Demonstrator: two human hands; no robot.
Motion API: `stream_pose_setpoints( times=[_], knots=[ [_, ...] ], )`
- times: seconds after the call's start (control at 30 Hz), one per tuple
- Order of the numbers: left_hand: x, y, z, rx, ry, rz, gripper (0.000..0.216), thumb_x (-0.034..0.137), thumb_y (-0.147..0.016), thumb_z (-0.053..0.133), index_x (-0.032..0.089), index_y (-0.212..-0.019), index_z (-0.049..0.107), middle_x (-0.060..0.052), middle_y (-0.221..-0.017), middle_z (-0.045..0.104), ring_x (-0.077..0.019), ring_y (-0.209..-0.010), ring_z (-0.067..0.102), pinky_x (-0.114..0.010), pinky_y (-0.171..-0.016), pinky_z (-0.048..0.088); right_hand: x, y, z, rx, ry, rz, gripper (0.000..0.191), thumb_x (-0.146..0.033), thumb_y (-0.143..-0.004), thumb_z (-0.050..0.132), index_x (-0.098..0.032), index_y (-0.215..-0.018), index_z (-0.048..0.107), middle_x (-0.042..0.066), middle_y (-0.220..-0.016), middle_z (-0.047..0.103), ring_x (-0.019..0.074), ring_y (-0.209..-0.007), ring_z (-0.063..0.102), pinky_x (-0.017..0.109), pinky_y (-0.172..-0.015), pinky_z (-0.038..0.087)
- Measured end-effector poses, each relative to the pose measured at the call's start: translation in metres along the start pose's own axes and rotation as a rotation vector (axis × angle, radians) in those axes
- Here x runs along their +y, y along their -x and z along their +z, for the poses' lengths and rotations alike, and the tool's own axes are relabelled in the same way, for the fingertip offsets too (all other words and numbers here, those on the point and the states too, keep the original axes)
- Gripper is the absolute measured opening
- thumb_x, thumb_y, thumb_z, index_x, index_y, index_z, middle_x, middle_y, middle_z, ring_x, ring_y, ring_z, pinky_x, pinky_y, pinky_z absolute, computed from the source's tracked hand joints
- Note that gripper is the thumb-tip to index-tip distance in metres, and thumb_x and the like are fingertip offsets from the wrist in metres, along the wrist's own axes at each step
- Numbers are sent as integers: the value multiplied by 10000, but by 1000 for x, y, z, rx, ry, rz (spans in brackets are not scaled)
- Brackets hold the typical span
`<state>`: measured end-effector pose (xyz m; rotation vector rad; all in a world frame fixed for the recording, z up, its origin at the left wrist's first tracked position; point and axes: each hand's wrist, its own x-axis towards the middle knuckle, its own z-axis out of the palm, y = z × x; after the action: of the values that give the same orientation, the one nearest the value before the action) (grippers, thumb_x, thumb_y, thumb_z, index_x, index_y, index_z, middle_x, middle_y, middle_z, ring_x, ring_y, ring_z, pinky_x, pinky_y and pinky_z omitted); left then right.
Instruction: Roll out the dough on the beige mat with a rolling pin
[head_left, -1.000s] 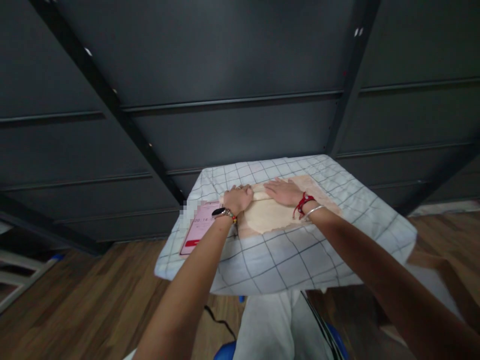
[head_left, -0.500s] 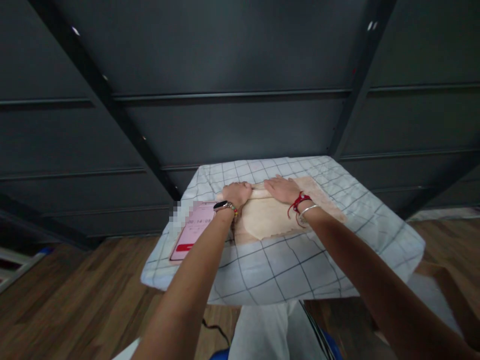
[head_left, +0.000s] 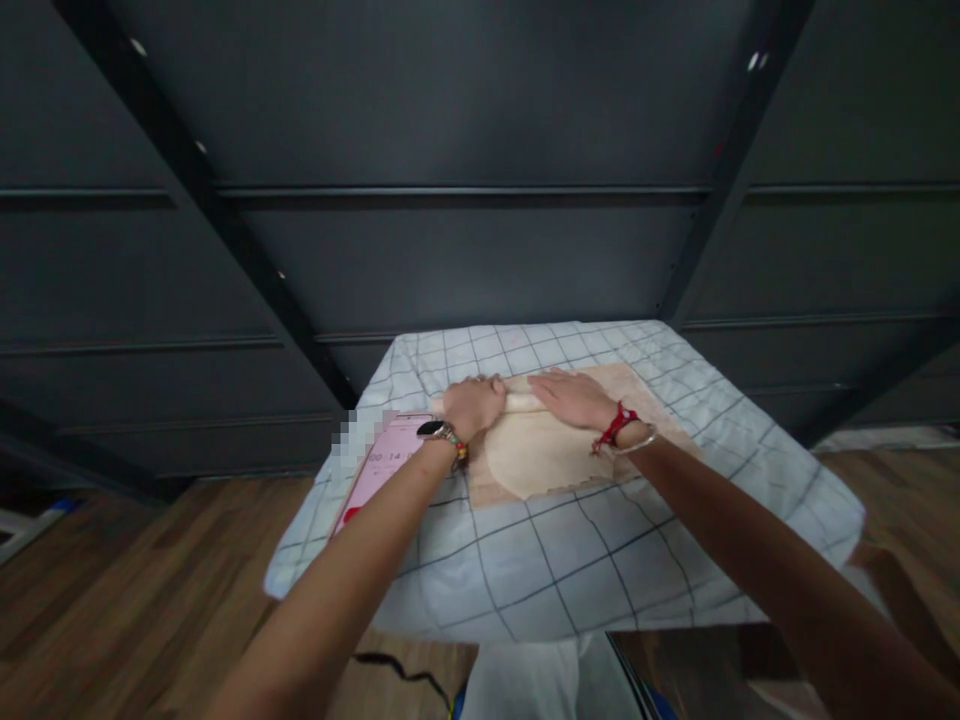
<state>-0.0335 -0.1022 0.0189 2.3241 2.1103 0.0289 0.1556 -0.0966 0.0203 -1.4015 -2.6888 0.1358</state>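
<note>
A thin, pale sheet of dough (head_left: 536, 455) with a ragged front edge lies on a peach-coloured mat (head_left: 480, 490). Across its far side runs a pale rolling pin (head_left: 521, 402), partly covered by both hands. My left hand (head_left: 472, 405) is curled over the pin's left part, and a short end pokes out beyond it. On the right part rests my right hand (head_left: 574, 397), palm down with fingers stretched flat toward the left. The pin's right end is hidden beneath that hand.
A phone (head_left: 382, 460) with a pink timer screen lies left of my left wrist, partly behind the forearm. The small table wears a white checked cloth (head_left: 555, 570). A dark panelled wall (head_left: 465, 260) rises behind it. A black cable (head_left: 405, 668) lies on the wooden floor.
My right hand has turned a little, its wrist shifting right, with fingers still flat on the pin. The left hand stays curled over the pin. The camera view has shifted slightly.
</note>
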Motion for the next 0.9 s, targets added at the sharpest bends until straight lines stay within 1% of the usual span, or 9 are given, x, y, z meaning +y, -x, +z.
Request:
stream_pose_setpoints(
  times=[0.07, 0.13, 0.3, 0.37, 0.47, 0.53, 0.63, 0.73, 0.9],
  knots=[
    [-7, 2, 3, 35, 0, 112, 505, 365, -945, 148, 232, -1220, 550, -64, -1191, 635, -232, -1088, 583, -332, -822, 463, -1, 6, 0, 31, 9, -59, 519, -435, -964, 168, -260, -1342, 479, -5, -1441, 414, 235, -1356, 301, 451, -1097, 247],
    [-13, -5, 4, 12, 17, 149, 476, 362, -942, 168, 264, -1240, 527, -40, -1204, 629, -212, -1086, 582, -316, -832, 458, -1, 5, 0, 28, 0, -68, 517, -445, -962, 177, -275, -1370, 443, -21, -1460, 381, 228, -1372, 268, 452, -1109, 223],
    [-13, -26, 2, -68, 66, 20, 463, 326, -934, 185, 239, -1218, 540, -38, -1228, 619, -196, -1112, 573, -296, -873, 444, 1, -12, -5, -44, -22, 35, 542, -392, -967, 134, -220, -1331, 497, 17, -1440, 415, 242, -1338, 336, 455, -1080, 282],
    [-13, -16, 3, -51, 41, 54, 466, 320, -930, 193, 240, -1266, 507, -41, -1256, 601, -204, -1138, 556, -308, -894, 436, -1, -5, -3, -25, -23, 4, 533, -401, -966, 145, -233, -1333, 493, 11, -1436, 421, 249, -1342, 328, 474, -1075, 281],
    [-17, 6, 4, 14, 18, 172, 492, 332, -936, 183, 250, -1366, 407, -33, -1347, 527, -213, -1224, 485, -331, -972, 391, -4, 12, 2, 37, -25, -97, 510, -426, -962, 180, -269, -1390, 410, -15, -1455, 389, 245, -1376, 257, 516, -1101, 206],
    [-18, 9, 3, 12, 32, 212, 501, 329, -939, 169, 240, -1377, 396, -29, -1375, 499, -203, -1253, 457, -321, -1007, 363, -3, 13, 3, 51, -19, -112, 497, -424, -961, 202, -284, -1395, 399, -27, -1457, 383, 248, -1375, 258, 529, -1103, 192],
    [-14, -7, -2, -68, 43, 138, 499, 289, -932, 171, 200, -1327, 463, -41, -1374, 501, -183, -1246, 467, -293, -1015, 353, 0, -4, -2, -8, -22, -59, 473, -370, -964, 222, -252, -1356, 459, 2, -1435, 421, 224, -1325, 358, 441, -1082, 284],
    [-13, -16, -4, -118, 45, 95, 500, 273, -926, 185, 174, -1338, 449, -66, -1387, 484, -183, -1259, 457, -296, -1019, 349, 0, -11, -6, -46, -41, -37, 474, -342, -970, 206, -230, -1335, 486, 21, -1414, 450, 205, -1302, 399, 383, -1067, 320],
    [-28, 6, 1, -149, 105, 336, 515, 323, -937, 166, 239, -1420, 323, -12, -1480, 348, -155, -1362, 298, -297, -1087, 257, -5, 18, -3, -54, -57, -143, 503, -401, -966, 191, -256, -1398, 405, -12, -1450, 392, 244, -1372, 273, 503, -1116, 201]
  ],
)
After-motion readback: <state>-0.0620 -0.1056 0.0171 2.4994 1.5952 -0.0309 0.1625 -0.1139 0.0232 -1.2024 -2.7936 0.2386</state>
